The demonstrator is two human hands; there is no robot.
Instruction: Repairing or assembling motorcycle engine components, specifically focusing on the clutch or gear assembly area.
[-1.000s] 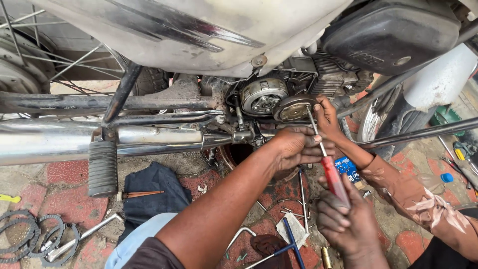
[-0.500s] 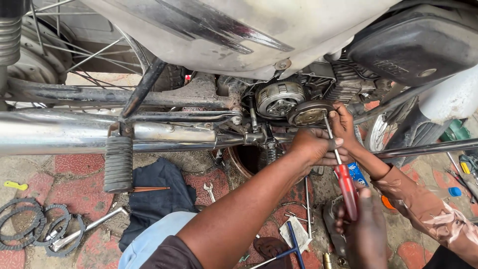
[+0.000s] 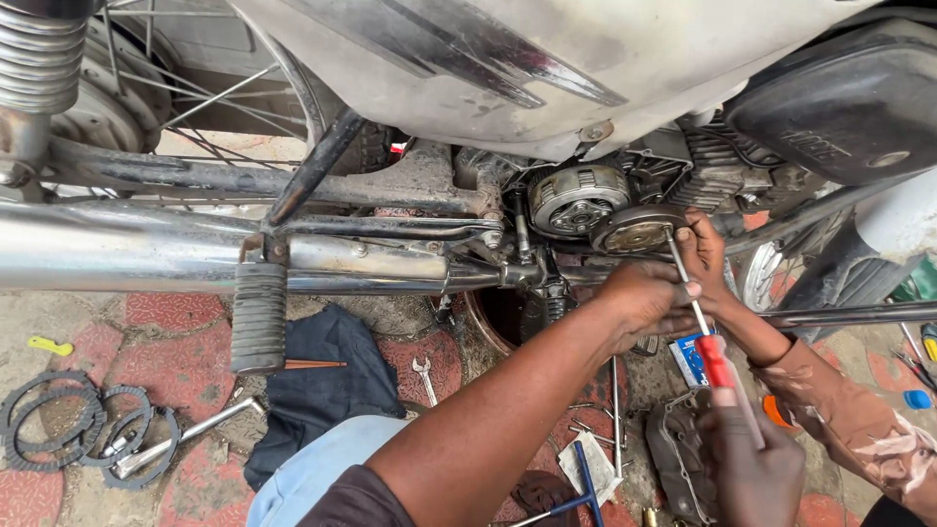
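My right hand (image 3: 752,459) grips the red handle of a long screwdriver (image 3: 715,359). Its metal shaft runs up to a round clutch part (image 3: 632,232) on the side of the motorcycle engine (image 3: 576,200). My left hand (image 3: 644,298) reaches in from the bottom middle, its fingers closed around the shaft just below that round part. Another person's hand (image 3: 705,256), on an arm in a stained brown sleeve coming from the right, rests against the same round part beside the screwdriver tip.
A chrome exhaust pipe (image 3: 117,249) and a rubber footpeg (image 3: 259,312) cross the left side. On the brick ground lie several ring-shaped clutch plates (image 3: 59,420), a small wrench (image 3: 425,376), a dark cloth (image 3: 322,381), a blue T-handle tool (image 3: 586,478) and an engine cover (image 3: 673,459).
The view has swung left, so the engine and hands now sit further right. The screwdriver stays against the round part, and my right hand sits lower in the frame.
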